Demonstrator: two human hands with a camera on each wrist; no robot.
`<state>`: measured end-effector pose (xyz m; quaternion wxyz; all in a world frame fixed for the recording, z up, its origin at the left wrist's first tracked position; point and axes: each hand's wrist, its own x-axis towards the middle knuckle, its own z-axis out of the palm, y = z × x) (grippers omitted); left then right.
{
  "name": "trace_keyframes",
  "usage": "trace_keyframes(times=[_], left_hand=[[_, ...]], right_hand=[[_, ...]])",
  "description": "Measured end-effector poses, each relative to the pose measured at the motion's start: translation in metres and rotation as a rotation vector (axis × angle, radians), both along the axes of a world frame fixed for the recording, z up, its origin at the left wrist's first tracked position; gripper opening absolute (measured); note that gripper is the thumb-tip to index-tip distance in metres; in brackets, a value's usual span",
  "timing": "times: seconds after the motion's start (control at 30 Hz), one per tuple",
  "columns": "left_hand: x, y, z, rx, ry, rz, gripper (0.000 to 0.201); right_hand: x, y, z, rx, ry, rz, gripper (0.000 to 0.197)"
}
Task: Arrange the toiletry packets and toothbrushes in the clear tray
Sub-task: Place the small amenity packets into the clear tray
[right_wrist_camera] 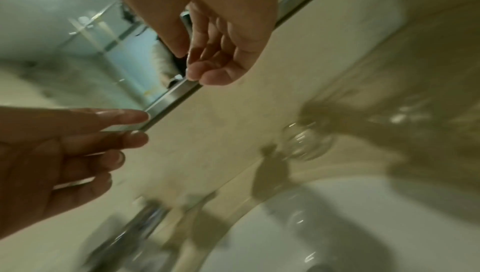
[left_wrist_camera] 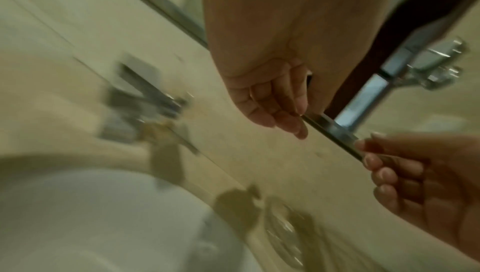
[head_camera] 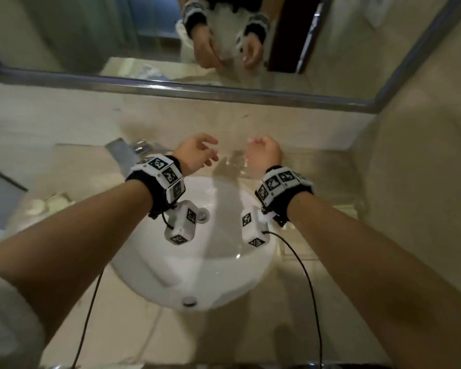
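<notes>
My left hand [head_camera: 209, 150] hovers over the back of the counter behind the sink, its fingers loosely bent and holding nothing. My right hand [head_camera: 253, 150] hangs beside it with more curled fingers, and nothing shows in its grip. A clear glass object [head_camera: 233, 163] stands on the counter between and below the hands; blur hides its exact shape. It appears round in the right wrist view [right_wrist_camera: 306, 144] and also in the left wrist view [left_wrist_camera: 285, 231]. Pale blurred items [head_camera: 47, 203] lie on the counter at the left. I cannot make out any toothbrush.
A white round sink [head_camera: 197, 275] fills the middle below my wrists. A chrome faucet [head_camera: 137, 149] stands behind it at the left. A mirror with a metal frame [head_camera: 197, 89] runs along the back wall. A beige wall closes the right side.
</notes>
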<state>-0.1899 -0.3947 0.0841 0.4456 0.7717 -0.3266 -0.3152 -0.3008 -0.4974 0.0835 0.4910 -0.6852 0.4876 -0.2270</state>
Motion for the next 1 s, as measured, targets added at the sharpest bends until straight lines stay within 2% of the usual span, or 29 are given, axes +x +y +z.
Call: trace_keyframes(times=[0.1, 0.2, 0.37, 0.5, 0.57, 0.6, 0.63, 0.77, 0.87, 1.0], left_hand=[[0.040, 0.065, 0.007, -0.001, -0.030, 0.167, 0.027], [0.076, 0.136, 0.007, 0.001, -0.059, 0.335, 0.025], [0.113, 0.242, -0.005, 0.058, -0.043, 0.598, 0.024], [0.125, 0.316, -0.030, 0.200, -0.024, 0.739, 0.027], [0.128, 0.348, -0.048, 0.282, -0.026, 0.789, 0.030], [0.129, 0.363, -0.057, 0.321, -0.016, 0.820, 0.032], [0.130, 0.376, -0.065, 0.357, 0.004, 0.839, 0.036], [0.128, 0.409, -0.092, 0.485, 0.125, 0.818, 0.047], [0.125, 0.417, -0.109, 0.627, 0.117, 0.635, 0.057], [0.123, 0.416, -0.121, 0.701, 0.068, 0.430, 0.067]], right_hand=[[0.062, 0.047, -0.006, 0.005, -0.049, 0.102, 0.032], [0.110, 0.105, -0.008, 0.018, -0.056, 0.282, 0.032], [0.159, 0.192, -0.016, 0.040, 0.012, 0.530, 0.027], [0.185, 0.250, -0.039, 0.056, 0.160, 0.693, 0.022], [0.191, 0.270, -0.051, 0.045, 0.260, 0.756, 0.011], [0.196, 0.278, -0.059, 0.027, 0.320, 0.785, 0.012], [0.200, 0.283, -0.066, -0.006, 0.375, 0.814, 0.023], [0.210, 0.299, -0.090, -0.121, 0.537, 0.887, 0.046], [0.219, 0.312, -0.109, -0.195, 0.599, 0.916, 0.052], [0.228, 0.322, -0.123, -0.297, 0.678, 0.975, 0.052]])
